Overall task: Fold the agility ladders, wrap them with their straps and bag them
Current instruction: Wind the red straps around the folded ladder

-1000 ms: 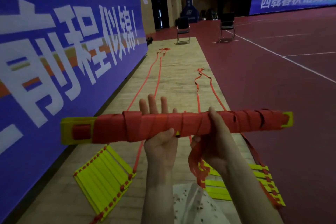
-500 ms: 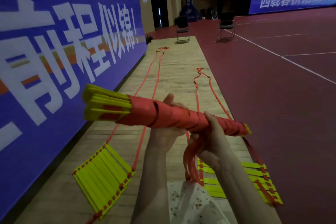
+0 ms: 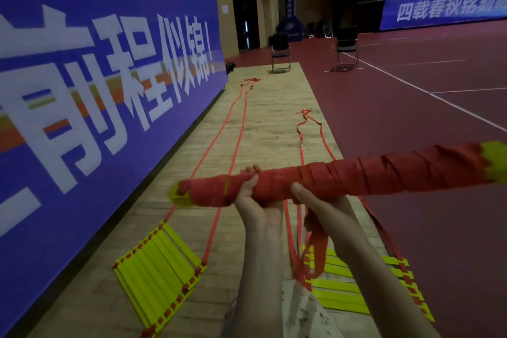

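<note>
Head view shows we have swung the wrapped ladder bundle [image 3: 343, 177] round across mid-frame, left hand [image 3: 251, 195] fingers curled around it, right hand [image 3: 315, 206] pinching the loose strap [image 3: 315, 250], so another winding seems underway.

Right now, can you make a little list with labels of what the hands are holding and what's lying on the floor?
Place: sports hall, wooden strip beside a red court
Held: wrapped ladder bundle, yellow rungs bound in red strap, tilted up to the right
Left hand: grips the bundle from below
Right hand: holds the bundle, loose strap hanging under it
Floor left: folded yellow ladder, straps trailing away
Floor right: second yellow ladder, partly hidden by the arm
Far back: two chairs
Wall: blue banner
</note>
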The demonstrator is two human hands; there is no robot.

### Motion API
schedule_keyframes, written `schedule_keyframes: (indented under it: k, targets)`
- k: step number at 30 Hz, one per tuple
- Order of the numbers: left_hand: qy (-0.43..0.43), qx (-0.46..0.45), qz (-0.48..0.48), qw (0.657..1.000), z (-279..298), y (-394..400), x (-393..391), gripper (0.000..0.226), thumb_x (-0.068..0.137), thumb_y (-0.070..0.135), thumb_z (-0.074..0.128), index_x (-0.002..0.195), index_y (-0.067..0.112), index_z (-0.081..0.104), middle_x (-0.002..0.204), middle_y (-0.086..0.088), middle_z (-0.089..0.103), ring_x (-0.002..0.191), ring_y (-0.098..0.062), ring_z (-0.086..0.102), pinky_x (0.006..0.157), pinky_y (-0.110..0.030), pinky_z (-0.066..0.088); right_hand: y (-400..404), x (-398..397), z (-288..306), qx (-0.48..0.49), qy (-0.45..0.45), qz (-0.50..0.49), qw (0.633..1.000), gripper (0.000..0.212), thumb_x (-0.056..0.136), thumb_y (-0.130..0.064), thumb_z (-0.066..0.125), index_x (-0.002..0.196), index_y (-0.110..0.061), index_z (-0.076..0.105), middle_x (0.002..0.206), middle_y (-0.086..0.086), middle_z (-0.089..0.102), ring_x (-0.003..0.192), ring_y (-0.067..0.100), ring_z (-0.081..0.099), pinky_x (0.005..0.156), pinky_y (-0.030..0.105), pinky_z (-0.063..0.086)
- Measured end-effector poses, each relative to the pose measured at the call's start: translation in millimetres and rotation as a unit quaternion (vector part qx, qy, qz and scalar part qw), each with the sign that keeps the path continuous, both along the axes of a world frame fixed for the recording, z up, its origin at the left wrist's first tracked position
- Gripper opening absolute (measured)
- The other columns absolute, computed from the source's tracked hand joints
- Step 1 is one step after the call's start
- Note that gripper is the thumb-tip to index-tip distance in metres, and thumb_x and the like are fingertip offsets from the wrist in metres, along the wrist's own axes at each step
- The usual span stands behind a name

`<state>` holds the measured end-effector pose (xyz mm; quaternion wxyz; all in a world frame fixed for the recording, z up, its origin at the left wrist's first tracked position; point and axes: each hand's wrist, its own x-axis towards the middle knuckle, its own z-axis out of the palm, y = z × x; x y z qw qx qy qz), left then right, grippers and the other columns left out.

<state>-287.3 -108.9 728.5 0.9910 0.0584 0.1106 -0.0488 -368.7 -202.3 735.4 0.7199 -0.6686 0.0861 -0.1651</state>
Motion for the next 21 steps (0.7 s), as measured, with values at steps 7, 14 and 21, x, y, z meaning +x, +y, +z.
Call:
schedule_keyframes:
  k: [7, 14, 21]
  targets:
    - [-0.483, 0.144, -0.003, 0.864, -4.7, 5.0, -15.0, 0.066, 0.09, -0.008, 0.024, 0.133, 0.03, 0.056, 0.142, 0.011, 0.05, 0.137, -0.011, 0.038, 0.114, -0.044, 0.016, 12.3, -1.6, 11.0, 0.376, 0.088, 0.034, 0.922, 0.039, 0.082, -0.052, 0.063, 0.088, -0.014, 0.061, 0.06, 0.003, 0.051, 0.046, 0.015, 0.043, 0.052, 0.027, 0.035]
    - [-0.275, 0.295, -0.222, 0.888, -2.3, 48.6, -21.5, 0.037, 0.097, 0.025, 0.041, 0.123, 0.011, 0.063, 0.119, -0.012, 0.065, 0.113, -0.029, 0.061, 0.102, -0.058, 0.039, -25.1, 9.4, 7.6, 0.362, -0.102, 0.108, 0.92, 0.018, 0.069, -0.031, 0.067, 0.073, -0.017, 0.057, 0.058, 0.0, 0.05, 0.041, 0.011, 0.037, 0.048, 0.024, 0.037]
    - [-0.348, 0.515, -0.526, 0.58, 2.7, 70.6, -18.3, 0.072, 0.072, 0.048, 0.072, 0.134, 0.016, 0.052, 0.124, -0.012, 0.06, 0.102, -0.019, 0.06, 0.074, -0.033, 0.053, -65.5, 28.8, 2.2, 0.182, -0.082, 0.172, 0.965, 0.063, 0.029, -0.041, 0.092, 0.077, -0.007, 0.072, 0.076, 0.01, 0.067, 0.062, 0.019, 0.062, 0.06, 0.029, 0.054]
